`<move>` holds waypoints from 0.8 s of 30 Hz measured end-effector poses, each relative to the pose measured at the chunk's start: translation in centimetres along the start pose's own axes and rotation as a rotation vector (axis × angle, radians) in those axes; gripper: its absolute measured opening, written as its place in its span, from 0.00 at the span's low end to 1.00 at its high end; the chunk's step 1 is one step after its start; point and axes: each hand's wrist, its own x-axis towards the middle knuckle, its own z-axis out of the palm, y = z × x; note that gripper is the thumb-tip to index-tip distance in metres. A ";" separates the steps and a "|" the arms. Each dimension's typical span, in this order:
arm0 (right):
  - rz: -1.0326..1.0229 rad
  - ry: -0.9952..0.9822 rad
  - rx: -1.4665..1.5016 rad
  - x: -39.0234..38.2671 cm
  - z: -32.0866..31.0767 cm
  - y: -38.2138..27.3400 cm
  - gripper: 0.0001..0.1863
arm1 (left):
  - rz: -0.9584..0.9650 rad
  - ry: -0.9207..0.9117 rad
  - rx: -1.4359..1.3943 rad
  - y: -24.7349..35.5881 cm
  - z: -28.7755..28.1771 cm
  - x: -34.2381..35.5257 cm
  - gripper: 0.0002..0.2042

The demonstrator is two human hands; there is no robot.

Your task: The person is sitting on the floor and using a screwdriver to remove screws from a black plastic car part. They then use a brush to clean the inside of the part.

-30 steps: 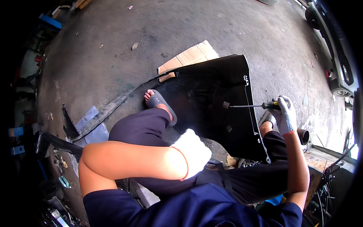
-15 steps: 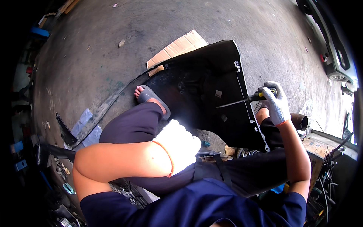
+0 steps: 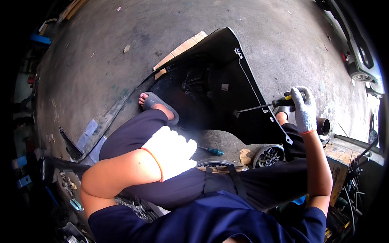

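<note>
A gloved right hand (image 3: 304,109) has its grip clamped around a screwdriver (image 3: 280,102) with a black-and-yellow handle and slim metal shaft. Its long axis runs right to left, tip pointing left and slightly near, at a broad, curved black panel (image 3: 214,105). The gloved left hand (image 3: 169,154), overexposed, is over the left leg (image 3: 135,131); its grip I cannot tell.

Left hand (image 3: 170,154) well apart from curled right hand (image 3: 304,111), left elbow (image 3: 91,182) bent

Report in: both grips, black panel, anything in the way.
Right grip closed on screwdriver, pointed across black panel. Left grip washed out by glare, hold unclear. Sandaled left foot overlaps panel in view.
</note>
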 end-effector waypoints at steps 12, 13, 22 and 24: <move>-0.069 -0.260 -0.272 4.1 6.2 -6.0 0.15 | -0.090 -0.111 0.085 0.5 -3.3 3.8 0.18; -0.152 -0.308 -0.301 5.0 8.8 -6.5 0.14 | -0.168 -0.133 0.067 1.1 -3.9 2.5 0.18; -0.554 -0.141 -0.556 8.2 14.3 -3.2 0.12 | -0.110 -0.071 0.078 1.3 -3.9 2.9 0.17; -0.559 -0.126 -0.562 8.2 14.4 -2.2 0.12 | -0.111 -0.087 0.078 1.0 -3.7 2.6 0.17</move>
